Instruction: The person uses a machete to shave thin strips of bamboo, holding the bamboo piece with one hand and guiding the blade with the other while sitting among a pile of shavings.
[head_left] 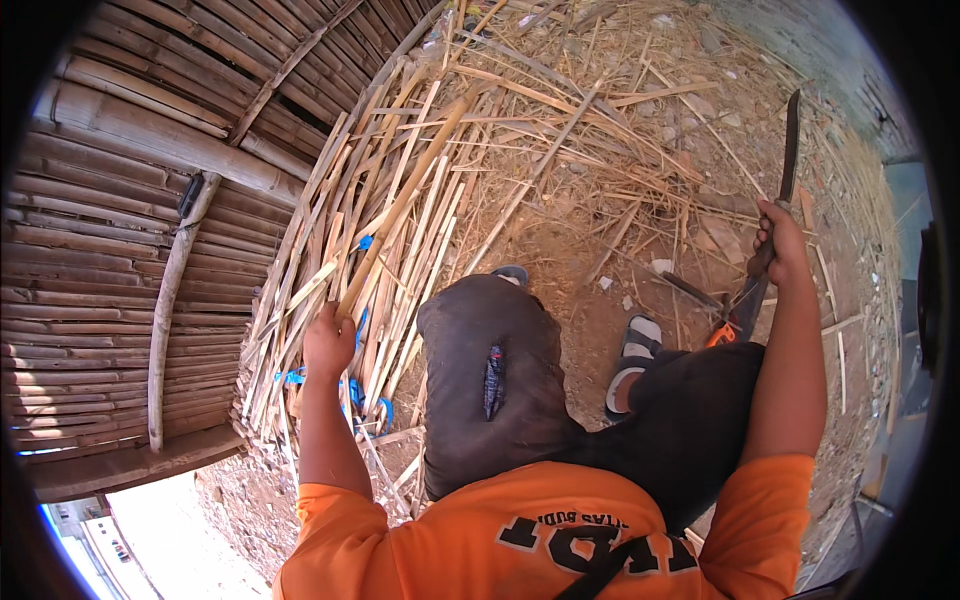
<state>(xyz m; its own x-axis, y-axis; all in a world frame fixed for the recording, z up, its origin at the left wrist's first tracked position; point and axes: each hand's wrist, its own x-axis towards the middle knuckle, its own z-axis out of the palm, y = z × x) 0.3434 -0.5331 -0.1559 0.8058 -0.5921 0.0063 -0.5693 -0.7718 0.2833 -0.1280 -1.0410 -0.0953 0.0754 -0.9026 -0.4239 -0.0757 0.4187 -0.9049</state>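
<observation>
Bamboo strip point(400, 205) is what your left hand point(329, 340) has closed around: the fingers are curled tight on its lower end, and the strip runs up and to the right from your fist, lying across the heap of split bamboo point(330, 280). That heap leans against the woven bamboo wall point(110, 260) at the left, with blue cord point(352, 385) showing among the strips just beside and below your hand.

Your right hand point(782, 240) is wrapped shut around the handle of a long knife point(789, 150). The dark blade points up toward the top right, well apart from the strip and the heap.

You are sitting low on the ground point(580, 250), which is bare earth littered with bamboo scraps and shavings. Your knees in dark trousers point(490, 370) sit between your two arms, and a sandal point(632, 360) shows on the foot near the middle. Just below your right hand, another tool with an orange part point(722, 330) lies on the ground beside your leg; what sort of tool it is cannot be told. A curved wooden pole point(170, 310) stands against the wall at the left.
</observation>
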